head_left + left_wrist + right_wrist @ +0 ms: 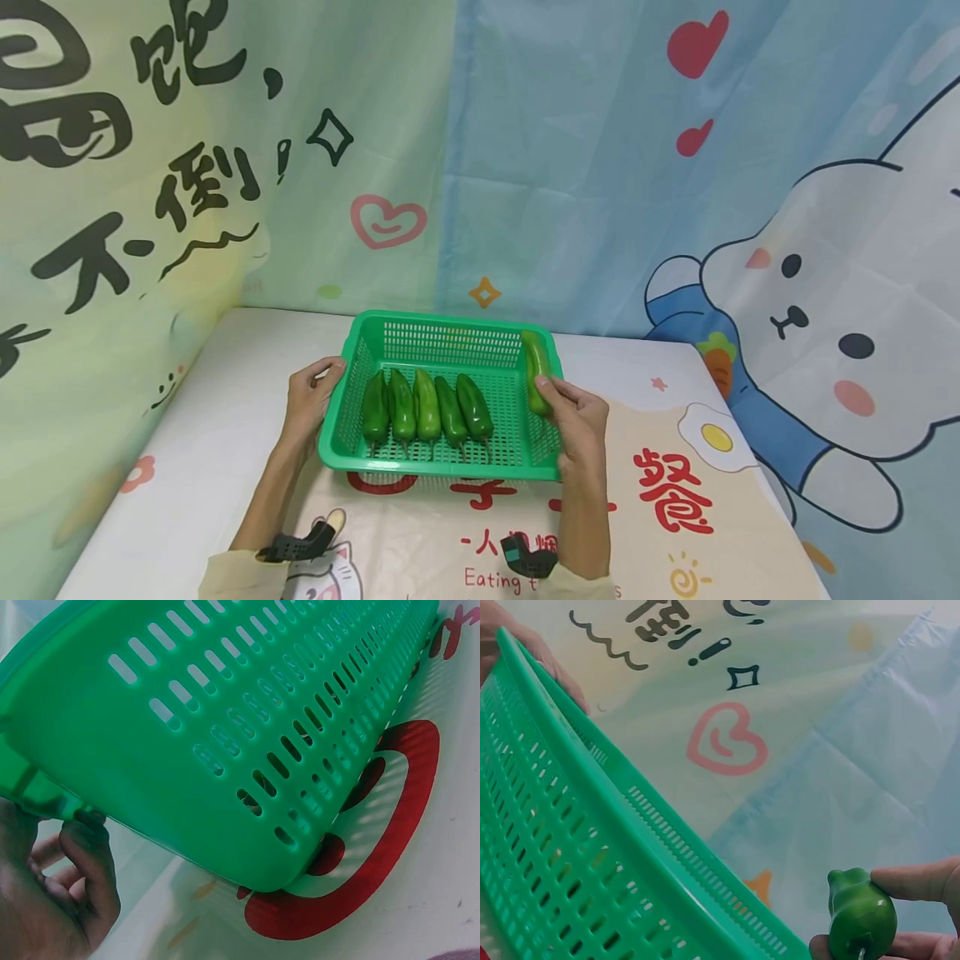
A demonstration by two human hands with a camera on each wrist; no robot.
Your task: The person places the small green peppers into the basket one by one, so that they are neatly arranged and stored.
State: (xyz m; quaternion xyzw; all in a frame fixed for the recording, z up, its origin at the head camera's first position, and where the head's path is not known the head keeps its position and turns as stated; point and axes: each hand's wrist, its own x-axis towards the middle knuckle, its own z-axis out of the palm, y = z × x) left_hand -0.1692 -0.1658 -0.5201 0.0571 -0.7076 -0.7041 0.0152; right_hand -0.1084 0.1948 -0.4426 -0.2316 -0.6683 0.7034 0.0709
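Observation:
A green plastic basket [450, 472] with slotted walls stands on the table, several green peppers [427, 407] lying side by side inside it, stems toward me. At its left rim, my left hand [306, 404] pinches the edge between thumb and fingers; the left wrist view shows this hand [75, 877] from outside the basket. Over the right side of the basket, my right hand [581, 421] holds another green pepper [537, 371] between thumb and fingers. The right wrist view shows that pepper [864, 922] nearly end-on, stem toward the camera, above the basket's rim level.
Under the basket spreads a table covering [652, 533] printed with red characters and cartoon figures. Printed curtains [555, 167] rise right behind the table and along its left side. A dark strap [300, 546] sits on each wrist.

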